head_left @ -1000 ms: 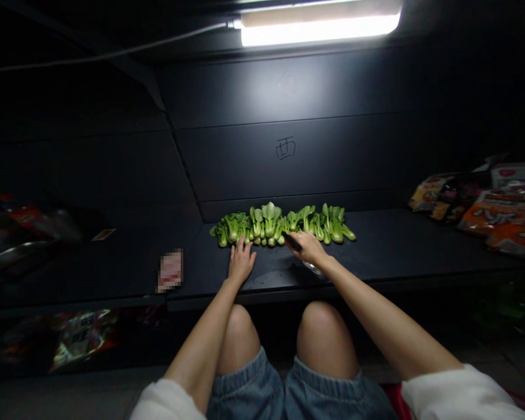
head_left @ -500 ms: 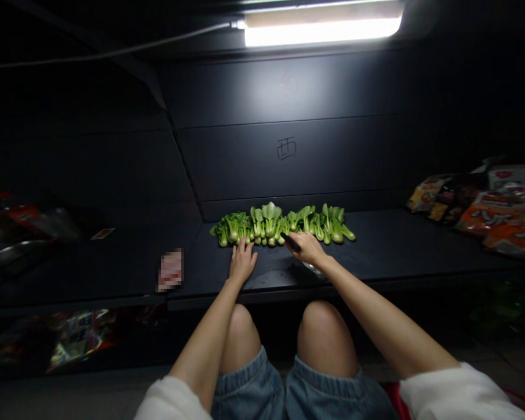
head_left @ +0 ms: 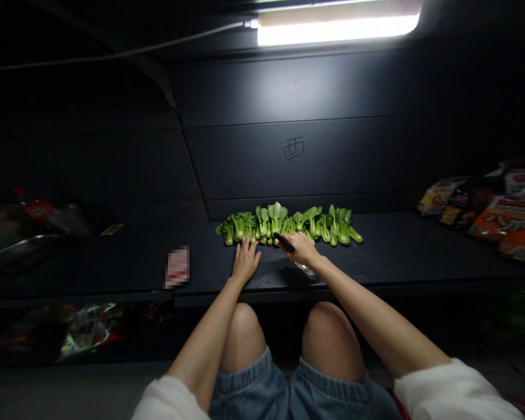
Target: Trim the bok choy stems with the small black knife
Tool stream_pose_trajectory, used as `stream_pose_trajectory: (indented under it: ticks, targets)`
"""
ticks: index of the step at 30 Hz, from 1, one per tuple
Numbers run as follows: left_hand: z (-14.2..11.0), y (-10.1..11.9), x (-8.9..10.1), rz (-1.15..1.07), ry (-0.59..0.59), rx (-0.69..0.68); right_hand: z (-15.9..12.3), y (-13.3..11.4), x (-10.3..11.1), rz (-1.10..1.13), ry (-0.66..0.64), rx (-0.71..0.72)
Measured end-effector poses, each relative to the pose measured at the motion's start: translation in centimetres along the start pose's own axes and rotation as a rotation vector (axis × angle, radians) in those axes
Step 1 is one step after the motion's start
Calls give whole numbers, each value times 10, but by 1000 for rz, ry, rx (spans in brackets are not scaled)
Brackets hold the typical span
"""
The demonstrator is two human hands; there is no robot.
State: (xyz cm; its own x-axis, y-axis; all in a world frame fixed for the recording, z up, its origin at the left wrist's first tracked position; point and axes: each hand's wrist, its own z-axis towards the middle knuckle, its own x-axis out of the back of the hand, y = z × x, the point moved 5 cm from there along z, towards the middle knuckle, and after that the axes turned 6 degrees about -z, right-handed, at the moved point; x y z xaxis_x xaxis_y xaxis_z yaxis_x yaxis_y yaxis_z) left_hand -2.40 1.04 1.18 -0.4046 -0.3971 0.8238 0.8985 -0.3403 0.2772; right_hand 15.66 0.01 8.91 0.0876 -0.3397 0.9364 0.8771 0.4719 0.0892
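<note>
A row of green bok choy (head_left: 277,219) lies along the back of a dark shelf, leaves toward the wall and pale stem ends toward me. My left hand (head_left: 246,261) rests on the shelf in front of the row's left part. Its fingers are spread, with the tips at the stem ends, and it holds nothing. Closed in my right hand (head_left: 304,249) is a spray bottle (head_left: 306,270). Its black head points up and left at the bok choy, while the clear body shows below the hand, partly hidden by it.
Snack bags (head_left: 503,224) are piled on the shelf at right. A blurred pink-and-white packet (head_left: 177,267) and a small card (head_left: 112,230) lie to the left. Overhead hangs a lit tube lamp (head_left: 339,29). More packets (head_left: 87,329) sit on a lower level.
My right hand has shifted a little left along the bok choy with the spray bottle. The left hand stays nearly in place. The whole view has slid slightly.
</note>
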Motion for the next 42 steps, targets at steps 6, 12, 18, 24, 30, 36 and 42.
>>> stream_pose_trajectory:
  ticks: [6, 12, 18, 24, 30, 36, 42]
  targets:
    - [-5, -30, 18, 49, 23, 26, 8, -10, 1, 37, -5, 23]
    - [-12, -47, 18, 51, 43, 123, 17, -22, -1, 57, 55, 0]
    - [-12, -50, 13, 48, 32, 158, 21, -29, -4, 38, 8, 28]
    - [-12, -51, 12, 50, 31, 163, 22, -35, -2, 57, -28, 87]
    - [-12, -50, 13, 52, 26, 176, 22, -39, -3, 3, -57, 99]
    - [-12, -52, 15, 46, 42, 191, 27, -42, -3, 84, -12, 110]
    - [-13, -53, 16, 34, 63, 218, 31, -48, -5, 129, 36, 122]
